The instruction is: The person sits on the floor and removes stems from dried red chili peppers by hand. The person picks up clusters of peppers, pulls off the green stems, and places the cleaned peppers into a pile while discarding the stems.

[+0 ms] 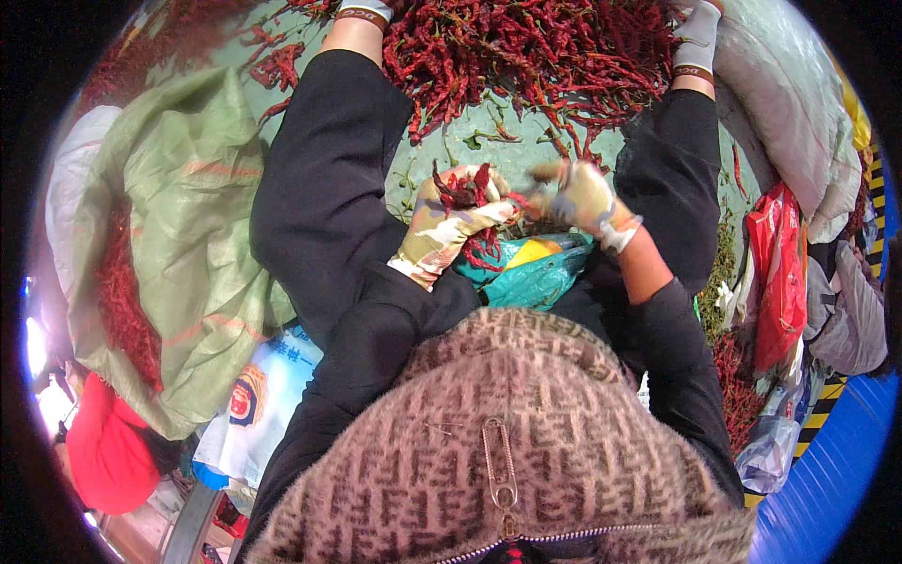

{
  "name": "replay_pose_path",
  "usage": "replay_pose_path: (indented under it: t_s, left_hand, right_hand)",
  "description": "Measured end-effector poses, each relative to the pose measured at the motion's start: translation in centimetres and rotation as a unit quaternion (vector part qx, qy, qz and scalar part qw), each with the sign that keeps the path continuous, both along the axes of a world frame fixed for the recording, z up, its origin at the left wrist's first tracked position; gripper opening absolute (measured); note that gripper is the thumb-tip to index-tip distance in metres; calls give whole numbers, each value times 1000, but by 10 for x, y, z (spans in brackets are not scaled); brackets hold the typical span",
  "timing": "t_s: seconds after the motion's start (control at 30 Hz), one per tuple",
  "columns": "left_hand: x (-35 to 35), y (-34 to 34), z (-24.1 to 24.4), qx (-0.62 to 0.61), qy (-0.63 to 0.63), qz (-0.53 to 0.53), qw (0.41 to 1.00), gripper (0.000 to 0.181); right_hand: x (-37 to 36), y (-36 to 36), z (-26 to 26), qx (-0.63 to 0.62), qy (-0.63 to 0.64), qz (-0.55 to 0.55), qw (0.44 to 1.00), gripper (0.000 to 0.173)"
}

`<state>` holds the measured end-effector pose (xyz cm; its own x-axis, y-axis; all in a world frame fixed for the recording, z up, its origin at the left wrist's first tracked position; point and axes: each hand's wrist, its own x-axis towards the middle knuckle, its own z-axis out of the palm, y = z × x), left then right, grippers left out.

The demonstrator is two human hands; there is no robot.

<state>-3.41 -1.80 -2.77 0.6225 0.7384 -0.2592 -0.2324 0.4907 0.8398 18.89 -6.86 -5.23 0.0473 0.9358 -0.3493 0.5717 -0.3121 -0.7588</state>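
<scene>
My left hand, in a camouflage-patterned glove, is closed around several dried red chillies. Some of them stick out above the fingers, and others dangle below the palm. Close to its fingertips is my right hand, in a similar glove with a white cuff. Motion blurs its fingers, so whether they pinch a chilli cannot be made out. A teal plastic bag with a yellow patch lies in my lap beneath both hands. Beyond them, a large heap of dried red chillies spreads between my feet.
Loose stems and bits litter the pale green sheet. A green woven sack holding red chillies stands at left. At right are a bulky white sack, a red plastic bag and a pile of green stems. A person in red is at lower left.
</scene>
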Motion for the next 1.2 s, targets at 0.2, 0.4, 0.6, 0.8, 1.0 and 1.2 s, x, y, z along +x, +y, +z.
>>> replay_pose_path:
  t_s: [0.2, 0.4, 0.6, 0.8, 1.0, 1.2]
  left_hand:
    - [4, 5, 4, -50, 57, 32, 997, 13]
    - [4, 3, -5, -68, 35, 77, 994, 18]
    - [1, -1, -10, -64, 77, 21, 995, 21]
    - [3, -6, 7, -60, 117, 17, 991, 24]
    - [9, -11, -18, -96, 57, -34, 993, 23]
    - [7, -14, -12, 23, 129, -145, 981, 16]
  right_hand:
    - [35, 65, -20, -28, -265, -71, 961, 27]
    - [55, 62, -35, 86, -172, -64, 979, 16]
    - [57, 24, -16, 20, -26, -85, 996, 18]
    - [3, -1, 20, -91, 335, -250, 904, 13]
    - [-45, -15, 41, 1, 294, -215, 931, 17]
    - [-58, -41, 35, -31, 381, -216, 898, 24]
